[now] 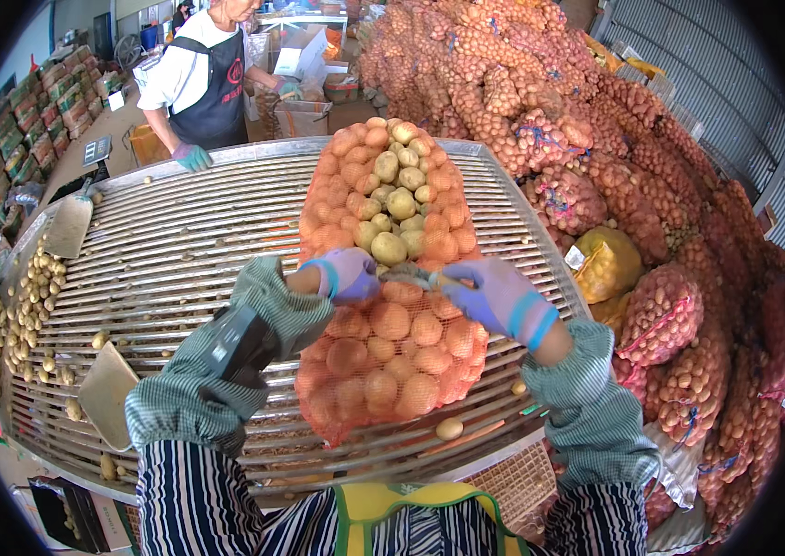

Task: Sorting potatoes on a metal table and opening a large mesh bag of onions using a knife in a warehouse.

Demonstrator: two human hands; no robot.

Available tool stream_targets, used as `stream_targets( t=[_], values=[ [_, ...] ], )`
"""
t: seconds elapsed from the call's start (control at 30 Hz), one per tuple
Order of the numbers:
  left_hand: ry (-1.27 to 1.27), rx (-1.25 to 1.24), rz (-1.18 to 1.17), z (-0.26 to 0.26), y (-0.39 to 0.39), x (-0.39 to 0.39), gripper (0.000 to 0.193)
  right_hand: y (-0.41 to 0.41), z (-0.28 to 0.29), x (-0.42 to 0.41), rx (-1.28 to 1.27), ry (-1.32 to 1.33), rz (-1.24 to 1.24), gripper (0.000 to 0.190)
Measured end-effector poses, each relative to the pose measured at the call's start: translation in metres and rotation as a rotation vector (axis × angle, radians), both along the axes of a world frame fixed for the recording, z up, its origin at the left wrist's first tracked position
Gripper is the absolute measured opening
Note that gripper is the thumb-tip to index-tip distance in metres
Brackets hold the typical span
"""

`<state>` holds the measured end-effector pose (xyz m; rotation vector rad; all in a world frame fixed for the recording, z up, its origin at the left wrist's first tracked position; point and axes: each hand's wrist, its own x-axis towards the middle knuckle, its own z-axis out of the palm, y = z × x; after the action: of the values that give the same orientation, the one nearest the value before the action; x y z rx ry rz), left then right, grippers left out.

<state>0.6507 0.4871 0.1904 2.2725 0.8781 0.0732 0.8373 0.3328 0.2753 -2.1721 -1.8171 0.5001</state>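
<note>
An orange mesh sack of potatoes (pixel 392 333) lies lengthwise on a metal bar grate (pixel 211 229). A long slit along its upper half bares pale potatoes (pixel 400 203). My left hand (pixel 349 276), in a purple glove, is closed on the mesh at the left side of the slit's near end. Opposite it, my gloved right hand (pixel 496 295) grips the handle of a tool (pixel 406 274) whose greyish blade points left into the slit, between the hands. The blade is blurred, so its exact kind is unclear.
Two metal scoops (pixel 109 396) and loose small potatoes (pixel 31 299) lie on the grate's left side. Across it stands a person (pixel 205 76) in an apron, one gloved hand on the frame. A high pile of filled mesh sacks (pixel 614 160) rises on the right; a scale (pixel 97 149) stands at the far left.
</note>
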Motion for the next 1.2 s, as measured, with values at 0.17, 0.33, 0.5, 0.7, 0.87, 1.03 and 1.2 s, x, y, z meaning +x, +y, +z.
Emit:
stream_targets(
  t=[0.17,0.33,0.5,0.7,0.87,1.03,1.2],
  values=[
    [-0.184,-0.269,0.03,-0.007,0.014,-0.082,0.026,-0.057,0.062,0.003,-0.212,0.119,0.198,0.026],
    [-0.127,-0.09,0.042,0.008,-0.016,-0.06,0.03,-0.05,0.042,-0.001,0.204,0.076,0.027,0.027],
    [0.132,0.298,-0.094,0.006,-0.041,-0.046,0.043,-0.036,0.001,-0.017,0.175,0.052,0.131,0.028],
    [-0.043,0.247,-0.142,-0.014,-0.037,-0.045,0.026,-0.047,-0.009,-0.031,0.129,0.056,0.136,0.023],
    [-0.175,0.175,-0.141,-0.031,-0.029,-0.037,0.022,-0.053,-0.01,-0.036,0.099,-0.036,0.095,0.024],
    [-0.147,0.066,-0.107,-0.019,-0.043,-0.046,0.025,-0.073,-0.006,-0.043,-0.005,0.005,0.061,0.029],
    [-0.178,-0.08,-0.139,-0.02,-0.041,-0.11,0.022,-0.133,0.037,-0.015,-0.104,0.222,0.131,0.032]
  ],
)
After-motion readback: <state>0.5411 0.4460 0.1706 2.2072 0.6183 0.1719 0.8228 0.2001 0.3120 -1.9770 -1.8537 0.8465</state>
